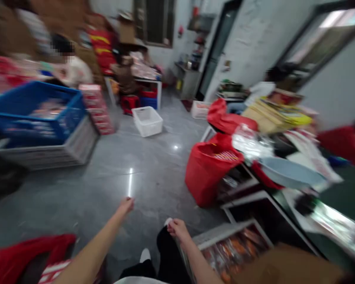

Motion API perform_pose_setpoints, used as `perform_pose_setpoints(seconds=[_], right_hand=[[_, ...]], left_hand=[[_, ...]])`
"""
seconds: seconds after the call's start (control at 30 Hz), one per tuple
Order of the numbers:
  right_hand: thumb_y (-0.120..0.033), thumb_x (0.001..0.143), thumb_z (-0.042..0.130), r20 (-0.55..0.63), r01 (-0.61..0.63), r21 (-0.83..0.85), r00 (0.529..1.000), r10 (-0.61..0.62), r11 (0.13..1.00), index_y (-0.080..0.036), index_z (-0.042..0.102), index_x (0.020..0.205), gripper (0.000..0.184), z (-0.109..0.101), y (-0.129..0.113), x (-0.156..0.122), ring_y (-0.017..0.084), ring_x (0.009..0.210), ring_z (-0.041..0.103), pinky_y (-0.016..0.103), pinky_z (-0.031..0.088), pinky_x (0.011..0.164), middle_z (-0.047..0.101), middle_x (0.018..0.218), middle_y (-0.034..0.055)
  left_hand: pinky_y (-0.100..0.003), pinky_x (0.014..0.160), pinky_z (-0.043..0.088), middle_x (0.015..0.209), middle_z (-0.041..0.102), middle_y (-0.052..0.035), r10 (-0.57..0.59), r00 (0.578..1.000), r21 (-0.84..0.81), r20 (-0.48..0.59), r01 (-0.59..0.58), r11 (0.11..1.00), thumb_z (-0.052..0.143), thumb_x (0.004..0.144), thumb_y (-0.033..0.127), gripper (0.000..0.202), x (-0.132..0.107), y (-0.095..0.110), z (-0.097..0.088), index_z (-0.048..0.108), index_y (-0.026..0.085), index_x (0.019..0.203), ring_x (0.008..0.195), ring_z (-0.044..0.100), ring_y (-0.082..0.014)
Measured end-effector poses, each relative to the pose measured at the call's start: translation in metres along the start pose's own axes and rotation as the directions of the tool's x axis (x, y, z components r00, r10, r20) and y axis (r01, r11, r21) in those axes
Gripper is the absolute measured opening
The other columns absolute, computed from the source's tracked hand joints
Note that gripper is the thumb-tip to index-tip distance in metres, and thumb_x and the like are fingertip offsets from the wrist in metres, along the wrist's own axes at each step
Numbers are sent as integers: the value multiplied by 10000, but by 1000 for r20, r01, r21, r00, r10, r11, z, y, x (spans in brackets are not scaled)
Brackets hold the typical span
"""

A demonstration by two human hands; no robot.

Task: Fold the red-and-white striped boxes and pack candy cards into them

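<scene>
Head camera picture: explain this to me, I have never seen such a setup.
There is no machine here. This single picture comes from a camera worn on a person's head, looking forward and down, so the two bare arms at the bottom are that person's own. The left hand reaches out over the grey floor. The right hand is beside a black trouser leg. Neither hand clearly holds anything. Nearby are a red bag, a white plastic crate and a blue crate. Farther off are two other people.
</scene>
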State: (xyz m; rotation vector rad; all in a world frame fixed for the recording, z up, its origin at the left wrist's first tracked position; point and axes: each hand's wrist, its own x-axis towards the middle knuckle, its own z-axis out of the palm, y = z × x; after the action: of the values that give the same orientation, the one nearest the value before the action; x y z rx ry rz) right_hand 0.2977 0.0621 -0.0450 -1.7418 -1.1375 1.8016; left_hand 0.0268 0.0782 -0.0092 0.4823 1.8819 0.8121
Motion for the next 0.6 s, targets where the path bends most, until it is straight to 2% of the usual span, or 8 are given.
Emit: perform_pose_setpoints(seconds=[0.07,0.13,0.27,0.37,0.43,0.5,0.57,0.6], right_hand=[[-511,624,744,-112,4,115,994,9,993,-142,587,659,402,-31,-24,25,134,604,621,223,444,544,642,651,19],[-533,576,752,-192,59,201,981,-20,978,-142,603,668,428,-62,-54,44,144,633,637,233,455,575,664,681,34],[-555,597,743,-323,227,291,938,-128,929,-144,634,706,438,-127,-123,68,173,715,653,270,488,654,691,753,65],[-543,638,740,-415,351,309,886,-207,884,-157,662,776,417,-178,-182,84,187,800,657,299,506,747,708,839,73],[-528,688,711,-490,461,312,827,-275,831,-165,659,815,388,-208,-222,99,187,825,661,322,514,796,711,874,69],[-495,758,650,-570,568,248,741,-355,785,-167,642,840,338,-231,-258,119,186,832,668,336,523,812,709,880,64],[-441,829,556,-628,583,74,657,-417,809,-163,623,880,291,-245,-285,146,182,843,671,325,530,799,706,887,62],[-409,854,510,-644,544,-19,635,-426,839,-159,615,911,277,-249,-296,161,177,849,668,312,530,791,704,898,61]], left_hand=[[-268,617,504,735,626,-8,47,988,20,150,-51,998,553,904,397,284,35,51,51,591,117,877,612,610,-116],[-253,609,484,683,623,-9,123,955,-4,270,-126,992,602,841,453,329,56,103,97,578,126,816,592,621,-127],[-257,642,478,711,658,-43,293,855,-104,428,-276,956,702,673,552,437,68,201,178,614,139,785,657,642,-161],[-267,687,487,746,679,-61,388,775,-179,499,-346,921,720,638,567,449,68,264,234,639,146,773,705,644,-173],[-273,705,494,774,692,-71,417,731,-213,540,-360,908,712,659,557,436,70,299,270,649,145,786,719,648,-174],[-271,697,497,772,696,-73,412,698,-219,586,-353,910,700,696,529,406,76,327,305,651,137,791,701,648,-165],[-263,672,495,731,686,-65,376,677,-191,633,-334,923,684,741,484,360,88,348,340,647,127,778,658,643,-152],[-261,659,495,706,677,-58,349,672,-165,654,-324,932,672,766,458,338,96,356,357,645,122,768,634,639,-144]])
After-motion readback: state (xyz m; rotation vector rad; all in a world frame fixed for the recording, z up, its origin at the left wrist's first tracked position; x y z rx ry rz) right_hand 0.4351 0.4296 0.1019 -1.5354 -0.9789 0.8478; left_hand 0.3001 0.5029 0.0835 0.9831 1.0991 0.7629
